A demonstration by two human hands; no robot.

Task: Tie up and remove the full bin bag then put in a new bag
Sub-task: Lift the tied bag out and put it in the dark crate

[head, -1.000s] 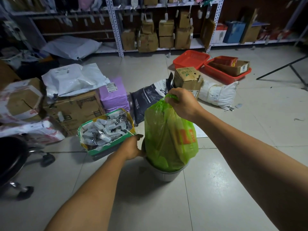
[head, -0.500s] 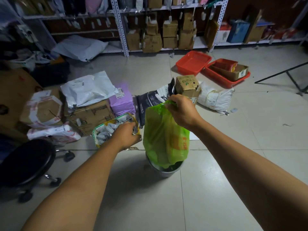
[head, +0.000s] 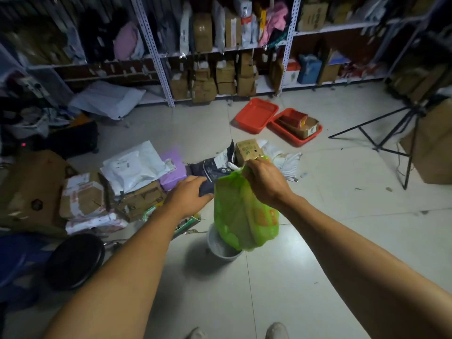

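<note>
One green bin bag hangs from your right hand, whose fingers are curled round the gathered neck at the top. Film is translucent lime green, wrinkled, bulging at mid-height; an orange-red shape shows through its right side. Bottom of the bag sits at the mouth of the bin, overlapping the right part of the rim; whether it has cleared the rim you cannot tell from this angle. Bin is a small pale round pail standing on the tiled floor.

Your left hand is just beside the bag's upper left edge, palm down, fingers reaching toward the film. Whether the fingertips touch the bag or grip anything cannot be told; they are hidden against a dark parcel behind.

Edges and room: left of the bin, close by, lie a green-rimmed box, cardboard boxes and white mailers in a pile. A black round stool stands near on the lower left. Behind the bag, a small brown carton and a white sack. Open tile runs to the right and toward you. Farther right, a black tripod; two red trays lie well apart from the bin, before the shelves.
</note>
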